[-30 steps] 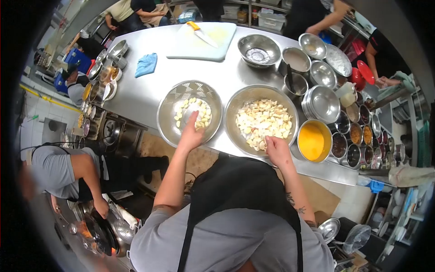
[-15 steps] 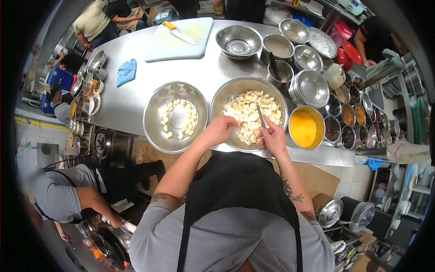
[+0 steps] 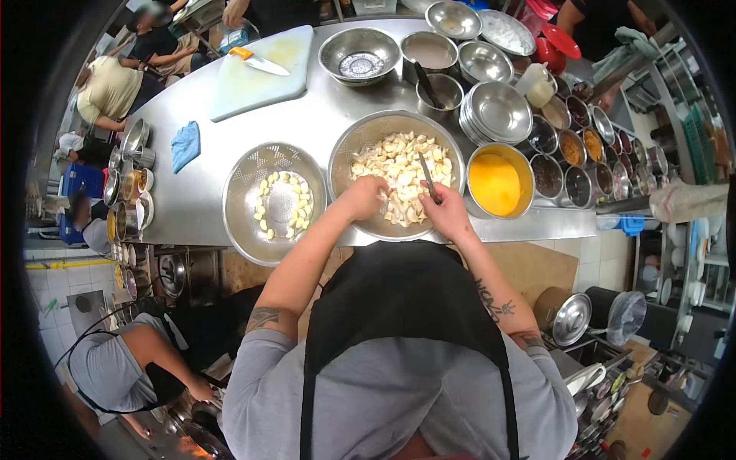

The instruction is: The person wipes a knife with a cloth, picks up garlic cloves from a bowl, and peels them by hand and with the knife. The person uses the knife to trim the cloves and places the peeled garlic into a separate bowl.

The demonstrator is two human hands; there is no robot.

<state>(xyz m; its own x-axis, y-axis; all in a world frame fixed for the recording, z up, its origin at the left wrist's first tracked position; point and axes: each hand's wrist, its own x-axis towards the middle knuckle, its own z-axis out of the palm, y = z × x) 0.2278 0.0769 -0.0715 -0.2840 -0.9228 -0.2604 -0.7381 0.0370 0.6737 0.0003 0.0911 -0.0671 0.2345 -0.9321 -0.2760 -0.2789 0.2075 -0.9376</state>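
A large steel bowl (image 3: 349, 149) full of pale garlic cloves (image 3: 399, 165) stands at the near edge of the steel counter. My left hand (image 3: 362, 197) is over its near side, fingers pinched on a clove. My right hand (image 3: 443, 211) is close beside it and grips a small knife (image 3: 426, 175) whose blade points up over the bowl. To the left sits a perforated steel colander (image 3: 245, 222) with several peeled cloves (image 3: 282, 201) in its middle.
A bowl of yellow liquid (image 3: 495, 184) sits right of the big bowl, with stacked steel bowls (image 3: 498, 111) and spice containers (image 3: 575, 153) behind. A white cutting board with a knife (image 3: 253, 69) and a blue cloth (image 3: 185, 144) lie further back. Other people work around the counter and at the stove (image 3: 130, 360) below left.
My left hand left the colander and came to the big bowl, where it now pinches a clove. My right hand lifted the knife out of the cloves and holds it beside the left.
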